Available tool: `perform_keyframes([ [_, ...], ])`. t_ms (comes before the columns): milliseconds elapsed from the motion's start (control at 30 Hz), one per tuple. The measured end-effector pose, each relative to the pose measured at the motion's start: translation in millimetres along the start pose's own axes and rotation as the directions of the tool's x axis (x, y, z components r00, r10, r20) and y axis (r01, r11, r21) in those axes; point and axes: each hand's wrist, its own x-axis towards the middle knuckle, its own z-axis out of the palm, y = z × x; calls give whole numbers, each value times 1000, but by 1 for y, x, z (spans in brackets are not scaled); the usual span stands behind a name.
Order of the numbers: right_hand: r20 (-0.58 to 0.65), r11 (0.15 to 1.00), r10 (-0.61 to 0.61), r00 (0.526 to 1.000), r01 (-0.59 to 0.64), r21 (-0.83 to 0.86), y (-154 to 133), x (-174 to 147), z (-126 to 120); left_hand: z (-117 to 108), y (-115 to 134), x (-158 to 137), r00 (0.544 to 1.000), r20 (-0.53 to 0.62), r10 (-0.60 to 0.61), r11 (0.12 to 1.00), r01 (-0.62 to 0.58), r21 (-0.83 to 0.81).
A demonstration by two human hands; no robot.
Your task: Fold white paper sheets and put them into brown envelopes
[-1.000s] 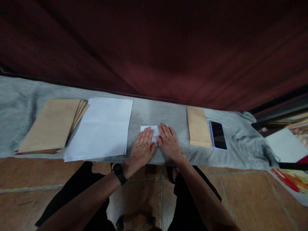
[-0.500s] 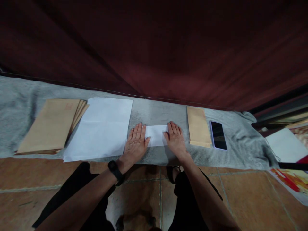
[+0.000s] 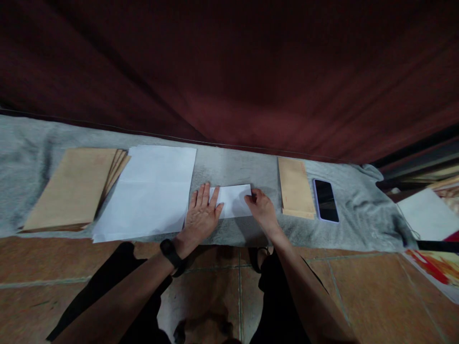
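A small folded sheet of white paper lies flat on the grey cloth between my hands. My left hand rests on its left end with the fingers stretched out. At the right end, my right hand has its fingers curled, thumb and fingertips pinching the paper's edge. Left of my left hand is a stack of large white paper sheets. Brown envelopes lie to the right of my right hand.
A thicker stack of brown envelopes lies at the far left. A phone sits right of the smaller envelope pile. The grey cloth covers the narrow surface, backed by a dark red curtain. Printed papers are at the far right.
My right hand has gone from lying flat on the paper's right end to a curled pinch at its edge. The left hand stays flat.
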Motion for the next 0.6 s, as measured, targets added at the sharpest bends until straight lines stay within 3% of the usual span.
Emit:
perform_keyframes([
  [200,76,965,-19,997,-2,261,13,10,1,0,-2,3,1000,-7,-16,994,15,-108],
  [333,103,814,15,995,-73,577,22,17,2,-3,-10,17,995,-16,-99,930,87,-357],
  [467,193,626,75,978,-197,755,23,16,-3,-3,-16,30,965,11,-262,710,200,-676],
  [600,213,558,122,969,-244,793,18,12,-6,-1,-18,35,914,211,-346,431,355,-829],
])
